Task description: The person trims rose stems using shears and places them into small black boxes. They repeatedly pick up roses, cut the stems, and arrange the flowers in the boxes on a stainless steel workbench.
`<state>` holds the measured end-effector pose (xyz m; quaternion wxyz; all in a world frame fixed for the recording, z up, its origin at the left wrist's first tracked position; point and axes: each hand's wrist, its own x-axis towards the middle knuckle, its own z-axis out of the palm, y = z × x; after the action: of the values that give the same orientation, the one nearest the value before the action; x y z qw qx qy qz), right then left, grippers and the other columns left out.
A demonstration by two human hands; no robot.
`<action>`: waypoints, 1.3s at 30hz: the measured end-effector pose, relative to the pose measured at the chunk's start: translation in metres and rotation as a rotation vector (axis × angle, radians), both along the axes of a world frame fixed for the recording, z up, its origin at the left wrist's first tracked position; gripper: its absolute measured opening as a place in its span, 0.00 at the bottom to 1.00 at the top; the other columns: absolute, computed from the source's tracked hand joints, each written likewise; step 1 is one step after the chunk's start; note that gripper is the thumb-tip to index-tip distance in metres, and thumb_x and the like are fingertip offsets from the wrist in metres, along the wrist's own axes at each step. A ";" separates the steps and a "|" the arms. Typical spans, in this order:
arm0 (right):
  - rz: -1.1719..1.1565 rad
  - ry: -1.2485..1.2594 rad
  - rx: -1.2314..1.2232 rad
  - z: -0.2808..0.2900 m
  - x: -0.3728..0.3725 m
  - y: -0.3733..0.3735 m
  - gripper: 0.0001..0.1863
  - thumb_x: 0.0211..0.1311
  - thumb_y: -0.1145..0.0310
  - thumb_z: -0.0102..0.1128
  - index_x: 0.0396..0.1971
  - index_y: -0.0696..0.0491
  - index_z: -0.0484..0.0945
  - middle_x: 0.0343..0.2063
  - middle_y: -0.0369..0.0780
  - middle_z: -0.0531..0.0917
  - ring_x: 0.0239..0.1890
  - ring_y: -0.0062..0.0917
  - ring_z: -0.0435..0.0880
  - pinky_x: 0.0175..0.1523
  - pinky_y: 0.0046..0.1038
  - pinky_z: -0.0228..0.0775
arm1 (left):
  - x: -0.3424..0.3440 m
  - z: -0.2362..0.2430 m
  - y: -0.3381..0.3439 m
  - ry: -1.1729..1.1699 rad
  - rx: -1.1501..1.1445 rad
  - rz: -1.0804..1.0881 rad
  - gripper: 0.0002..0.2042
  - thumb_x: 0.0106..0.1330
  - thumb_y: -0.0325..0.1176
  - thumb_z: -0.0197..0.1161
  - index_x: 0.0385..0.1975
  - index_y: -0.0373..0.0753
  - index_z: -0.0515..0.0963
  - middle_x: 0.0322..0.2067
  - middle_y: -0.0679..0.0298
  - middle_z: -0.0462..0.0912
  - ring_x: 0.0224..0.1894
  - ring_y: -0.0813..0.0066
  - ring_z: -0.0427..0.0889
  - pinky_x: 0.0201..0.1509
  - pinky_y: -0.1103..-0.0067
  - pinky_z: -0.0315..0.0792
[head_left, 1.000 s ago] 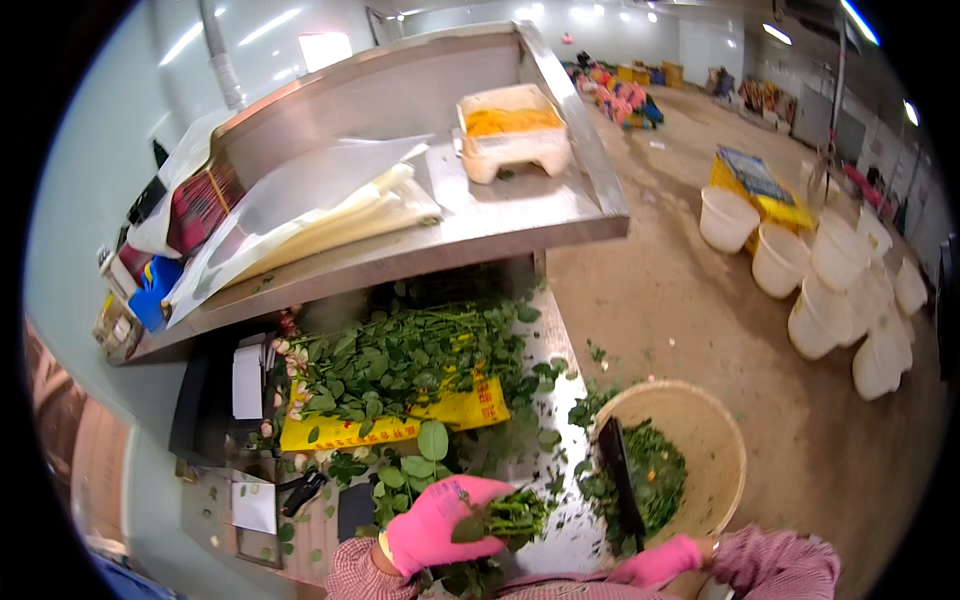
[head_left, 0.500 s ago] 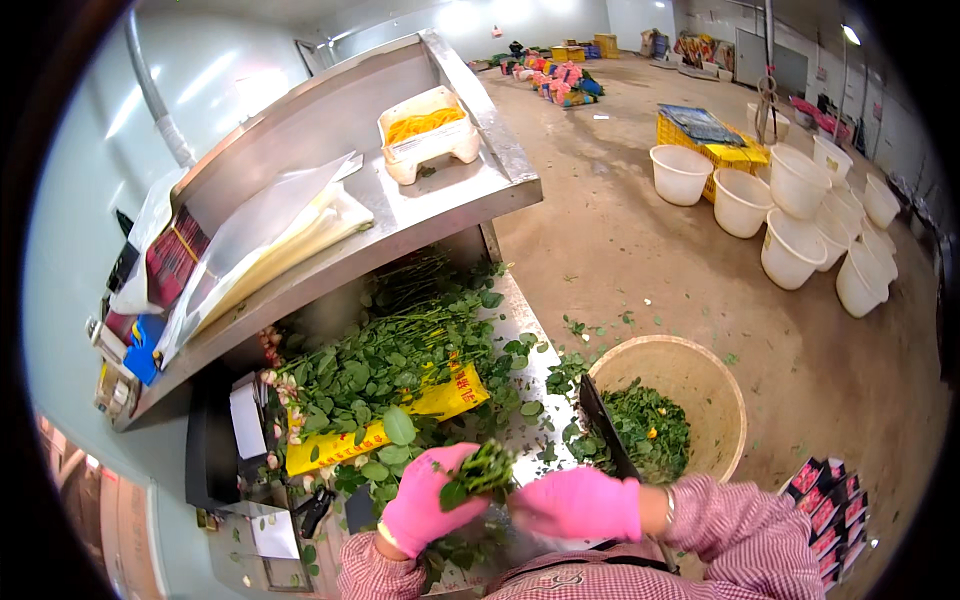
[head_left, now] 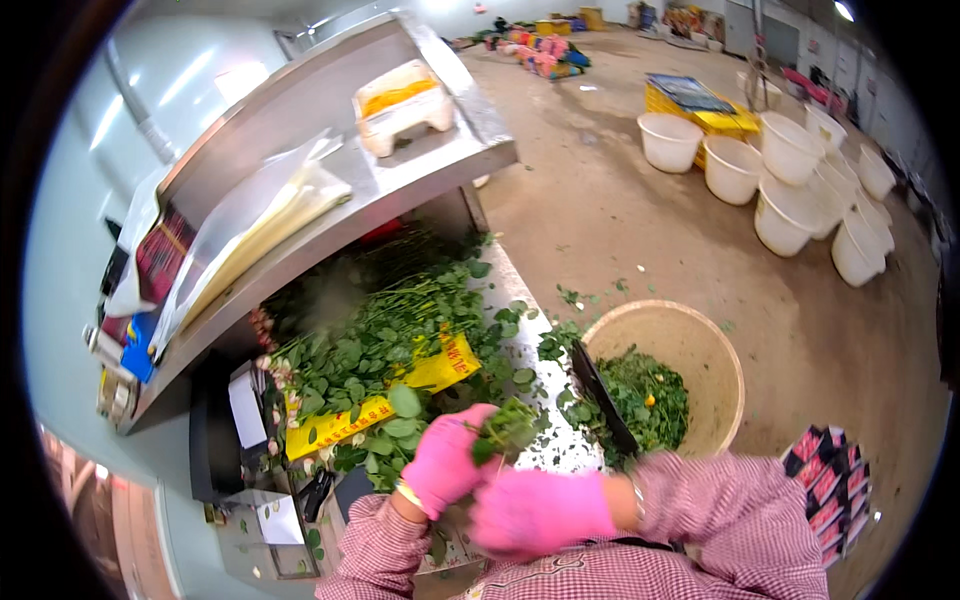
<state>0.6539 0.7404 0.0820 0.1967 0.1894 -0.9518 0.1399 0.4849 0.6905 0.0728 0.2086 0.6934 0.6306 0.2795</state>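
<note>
My left hand [head_left: 447, 462], in a pink glove, is closed round a small bunch of leafy rose stems [head_left: 510, 428]. Just beneath the bunch is my right hand [head_left: 545, 512], also pink-gloved; its fingers are smeared by motion, so their grip cannot be made out. Beyond my left hand lies a heap of leafy rose stems [head_left: 370, 325] on the metal table [head_left: 510, 290], under a shelf. Pale rose heads [head_left: 280, 375] line the heap's left side. A yellow printed strip [head_left: 440, 368] lies across the stems.
To the right stands a round tan tub [head_left: 735, 400] of cut leaves, with a dark board [head_left: 605, 405] at its near-left rim. The metal shelf [head_left: 420, 165] carries a white foam box [head_left: 405, 110] and plastic sleeves [head_left: 270, 230]. White buckets [head_left: 790, 215] stand at the far right.
My right hand has moved left and down, closer to my left hand. My left hand has risen slightly with the bunch. The view has shifted a little.
</note>
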 end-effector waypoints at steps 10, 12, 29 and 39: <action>-0.138 -0.331 -0.256 -0.013 0.022 0.001 0.17 0.56 0.55 0.56 0.25 0.54 0.81 0.20 0.43 0.80 0.26 0.38 0.83 0.32 0.37 0.75 | 0.001 0.025 -0.022 -0.076 -0.148 0.033 0.25 0.51 0.31 0.70 0.52 0.38 0.74 0.43 0.55 0.81 0.47 0.57 0.81 0.52 0.71 0.73; -0.128 -0.236 -0.184 0.017 -0.017 -0.004 0.16 0.54 0.56 0.56 0.24 0.55 0.81 0.21 0.43 0.81 0.27 0.38 0.84 0.32 0.36 0.75 | -0.004 -0.007 -0.030 0.007 -0.107 -0.157 0.25 0.52 0.32 0.69 0.53 0.38 0.74 0.48 0.53 0.79 0.52 0.56 0.78 0.57 0.71 0.71; -0.165 -0.035 0.004 -0.010 0.052 0.069 0.19 0.52 0.63 0.63 0.46 0.44 0.79 0.26 0.32 0.76 0.26 0.26 0.77 0.30 0.29 0.68 | 0.013 0.011 -0.060 -0.068 -0.150 -0.295 0.26 0.51 0.35 0.71 0.52 0.39 0.75 0.46 0.56 0.79 0.51 0.56 0.76 0.58 0.68 0.70; -0.590 0.020 -1.560 -0.094 0.076 -0.010 0.21 0.69 0.59 0.53 0.48 0.62 0.78 0.42 0.43 0.83 0.44 0.27 0.80 0.51 0.29 0.72 | 0.086 0.003 0.039 0.052 0.022 -0.326 0.29 0.49 0.43 0.67 0.52 0.40 0.75 0.48 0.53 0.78 0.52 0.54 0.76 0.55 0.66 0.71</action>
<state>0.7300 0.7299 -0.0116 0.3085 -0.2570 -0.5905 0.7000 0.5704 0.7292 0.0759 0.2274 0.7956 0.5120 0.2307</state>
